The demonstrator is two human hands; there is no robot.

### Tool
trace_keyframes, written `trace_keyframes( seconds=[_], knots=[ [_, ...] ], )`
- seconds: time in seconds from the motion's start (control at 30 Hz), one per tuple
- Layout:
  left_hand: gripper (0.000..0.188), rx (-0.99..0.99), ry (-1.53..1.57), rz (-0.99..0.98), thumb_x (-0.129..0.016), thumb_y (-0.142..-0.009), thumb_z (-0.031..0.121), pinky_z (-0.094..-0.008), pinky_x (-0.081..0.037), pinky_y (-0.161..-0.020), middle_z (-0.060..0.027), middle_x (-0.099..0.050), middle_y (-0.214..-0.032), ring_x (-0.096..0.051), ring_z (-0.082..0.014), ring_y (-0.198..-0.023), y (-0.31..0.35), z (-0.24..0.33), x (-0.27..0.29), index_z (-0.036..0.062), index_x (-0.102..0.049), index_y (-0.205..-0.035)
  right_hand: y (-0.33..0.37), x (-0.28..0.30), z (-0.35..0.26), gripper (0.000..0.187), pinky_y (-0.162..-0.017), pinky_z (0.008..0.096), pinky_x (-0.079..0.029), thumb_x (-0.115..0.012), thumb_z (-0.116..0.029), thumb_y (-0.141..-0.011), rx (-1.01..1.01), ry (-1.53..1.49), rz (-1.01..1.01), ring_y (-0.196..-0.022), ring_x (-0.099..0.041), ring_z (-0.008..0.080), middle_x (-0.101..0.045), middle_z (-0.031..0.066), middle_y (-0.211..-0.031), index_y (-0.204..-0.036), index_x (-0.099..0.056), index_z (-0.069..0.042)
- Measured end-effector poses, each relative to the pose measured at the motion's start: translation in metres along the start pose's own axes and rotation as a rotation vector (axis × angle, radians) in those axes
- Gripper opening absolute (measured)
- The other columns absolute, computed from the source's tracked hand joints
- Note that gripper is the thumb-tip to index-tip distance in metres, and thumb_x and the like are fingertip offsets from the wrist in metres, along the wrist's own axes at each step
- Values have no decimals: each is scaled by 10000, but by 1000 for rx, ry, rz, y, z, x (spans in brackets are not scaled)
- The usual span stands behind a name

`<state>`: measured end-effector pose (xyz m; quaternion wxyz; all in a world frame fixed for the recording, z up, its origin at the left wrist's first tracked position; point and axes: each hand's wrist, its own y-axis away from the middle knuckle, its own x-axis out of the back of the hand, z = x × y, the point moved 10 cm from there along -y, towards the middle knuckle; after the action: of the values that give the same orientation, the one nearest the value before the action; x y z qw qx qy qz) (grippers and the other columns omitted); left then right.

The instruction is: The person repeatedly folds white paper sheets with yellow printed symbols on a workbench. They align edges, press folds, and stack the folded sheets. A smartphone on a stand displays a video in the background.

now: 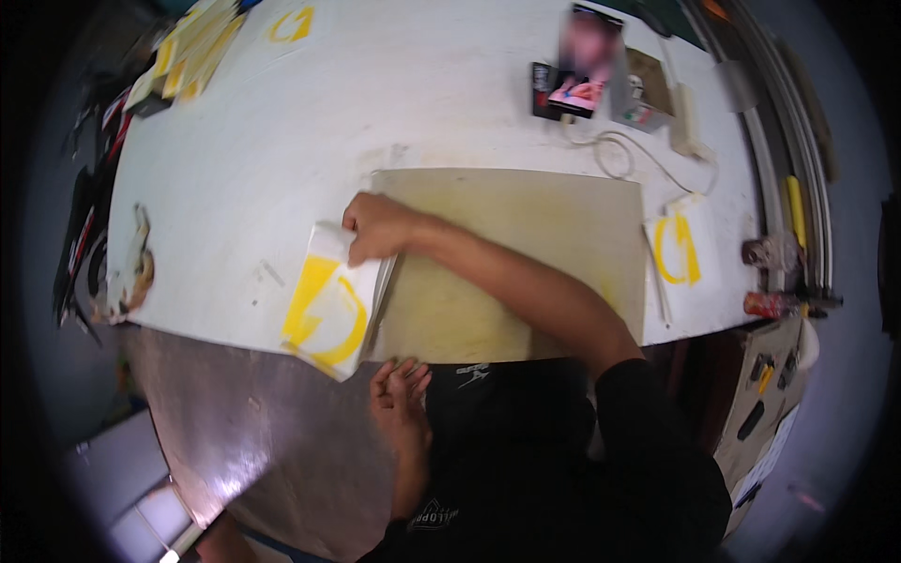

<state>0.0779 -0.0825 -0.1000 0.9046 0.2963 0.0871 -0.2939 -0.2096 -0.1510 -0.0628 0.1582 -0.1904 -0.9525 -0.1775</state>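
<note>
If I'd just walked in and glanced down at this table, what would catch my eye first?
Probably the white sheet with a big yellow letter shape, hanging over the near edge of the white table; the right hand presses on its top corner. Beside it lies a large tan board, crossed by that forearm, while the left hand rests at the table's near edge. A similar yellow-lettered sheet sits to the board's right.
</note>
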Motion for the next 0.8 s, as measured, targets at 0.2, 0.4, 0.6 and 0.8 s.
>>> trace_keyframes(
  seconds=[0.2,0.4,0.6,0.8],
  knots=[
    [356,-45,-6,-84,-593,-1037,191,-403,-591,-891,-243,-644,-1186,-705,-318,-1021,-4,4,-7,-4,-480,-1312,-69,-16,-33,400,-681,373,-554,-776,-127,-602,15,119,-214,-791,-703,244,-739,167,-878,-962,-739,44],
    [319,-49,-10,-17,-588,-1037,171,-401,-596,-886,-247,-658,-1163,-714,-319,-998,2,7,12,-27,-509,-1275,-77,-28,-43,420,-713,392,-558,-758,-140,-630,-84,304,-259,-833,-700,288,-733,182,-940,-998,-720,59],
    [282,-177,-114,-31,-589,-1025,143,-394,-590,-879,-235,-674,-1111,-713,-306,-967,0,27,-2,-33,-534,-1238,-14,39,-59,433,-847,449,-522,-770,-250,-710,144,311,227,-951,-680,346,-705,194,-985,-1045,-676,8],
    [233,-469,-256,-183,-644,-946,20,-377,-569,-886,-196,-694,-1050,-708,-259,-935,11,40,-37,-31,-576,-1163,158,147,1,333,-963,435,-442,-753,-147,-825,360,302,1113,-1030,-614,329,-647,164,-1063,-1103,-649,4]
  ],
)
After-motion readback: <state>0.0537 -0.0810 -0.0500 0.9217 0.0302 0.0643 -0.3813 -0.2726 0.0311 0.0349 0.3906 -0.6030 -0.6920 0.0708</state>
